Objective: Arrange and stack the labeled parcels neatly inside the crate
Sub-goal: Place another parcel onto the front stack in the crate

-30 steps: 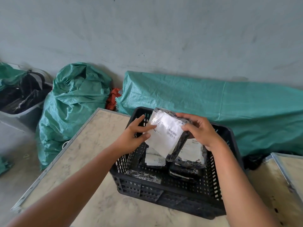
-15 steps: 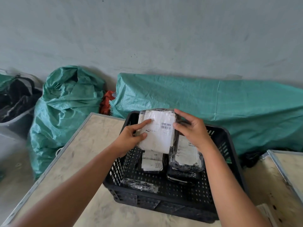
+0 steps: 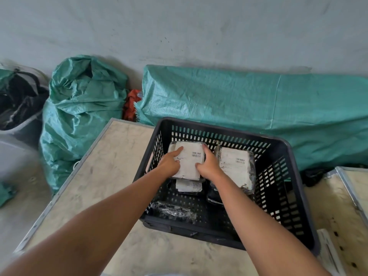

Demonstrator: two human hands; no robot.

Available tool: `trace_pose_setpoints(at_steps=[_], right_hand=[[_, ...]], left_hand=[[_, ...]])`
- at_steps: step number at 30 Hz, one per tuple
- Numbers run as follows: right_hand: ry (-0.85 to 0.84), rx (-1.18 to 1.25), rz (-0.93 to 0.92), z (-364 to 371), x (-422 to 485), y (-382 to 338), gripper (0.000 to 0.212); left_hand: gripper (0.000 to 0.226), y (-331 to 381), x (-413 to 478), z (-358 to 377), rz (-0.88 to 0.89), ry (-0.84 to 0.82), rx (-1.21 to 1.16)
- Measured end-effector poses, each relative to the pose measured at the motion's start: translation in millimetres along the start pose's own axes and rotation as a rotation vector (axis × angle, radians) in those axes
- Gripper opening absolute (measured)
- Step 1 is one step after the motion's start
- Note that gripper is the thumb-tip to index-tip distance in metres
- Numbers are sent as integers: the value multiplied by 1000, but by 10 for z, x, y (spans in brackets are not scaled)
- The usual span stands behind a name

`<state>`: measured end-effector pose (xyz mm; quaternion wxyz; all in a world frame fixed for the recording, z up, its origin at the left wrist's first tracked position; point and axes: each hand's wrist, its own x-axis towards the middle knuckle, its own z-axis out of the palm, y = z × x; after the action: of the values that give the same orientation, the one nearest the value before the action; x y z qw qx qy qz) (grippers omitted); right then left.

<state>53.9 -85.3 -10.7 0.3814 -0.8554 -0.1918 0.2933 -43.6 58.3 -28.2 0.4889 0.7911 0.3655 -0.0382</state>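
Note:
A black slotted crate stands on the table. Inside at the far left lies a black-wrapped parcel with a white label, flat on top of another labelled parcel. My left hand rests on its left side, forefinger stretched over the label. My right hand grips its right edge. A second stack with a labelled parcel on top sits to the right. A small black wrapped parcel lies at the crate's near left corner.
The pale table has a metal rim, and a second table adjoins it on the right. Green woven sacks and a long green bundle lie against the wall behind. A grey bin stands far left.
Both hands have lowered the labelled parcel from above the crate's rim down into the crate, laying it flat on the far-left stack.

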Motion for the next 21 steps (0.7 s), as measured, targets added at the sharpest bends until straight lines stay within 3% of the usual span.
trace_pose_setpoints(at_steps=[5, 8, 13, 21], right_hand=[[-8, -162, 102, 167, 93, 45, 102], [-124, -326, 164, 247, 120, 59, 100], [-228, -391, 203, 274, 113, 132, 102], [-145, -400, 158, 319, 42, 174, 89]], left_hand=[[79, -157, 90, 186, 33, -116, 31], [87, -283, 141, 236, 3, -228, 112], [120, -347, 176, 247, -54, -398, 292], [115, -311, 79, 338, 43, -239, 415]])
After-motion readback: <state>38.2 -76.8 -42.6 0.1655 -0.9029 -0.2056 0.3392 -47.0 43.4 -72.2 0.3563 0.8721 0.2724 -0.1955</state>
